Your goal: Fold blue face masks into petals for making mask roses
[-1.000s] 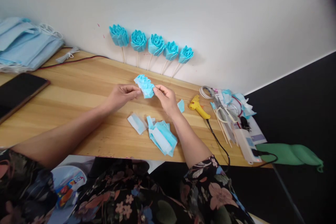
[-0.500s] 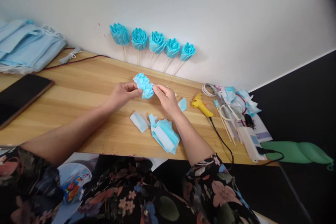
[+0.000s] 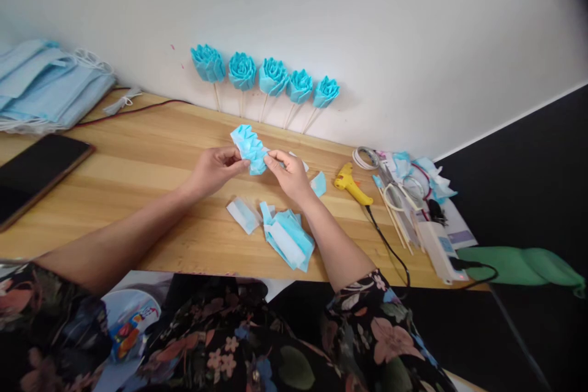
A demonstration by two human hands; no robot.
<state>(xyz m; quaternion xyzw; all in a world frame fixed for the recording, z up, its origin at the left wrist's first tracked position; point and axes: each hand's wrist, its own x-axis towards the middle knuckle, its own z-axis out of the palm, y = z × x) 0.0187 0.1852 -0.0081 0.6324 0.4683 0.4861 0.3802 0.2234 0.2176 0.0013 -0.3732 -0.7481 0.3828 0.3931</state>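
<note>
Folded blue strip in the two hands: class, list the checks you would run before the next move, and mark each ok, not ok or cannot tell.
1. Folded blue strip pinched by left hand and right hand: ok.
2. Strip lifted off the wooden table: ok.
3. Yellow glue gun lying within the right hand's reach: ok.
4. Glue gun hot: cannot tell.
5. Pile of cut blue pieces close by, near table edge: ok.
6. Five finished roses leaning against wall, apart from hands: ok.

Light-blue folded strip point(image 3: 249, 147), yellow glue gun point(image 3: 350, 184) (black cord), floral sleeves point(image 3: 376, 331)
</note>
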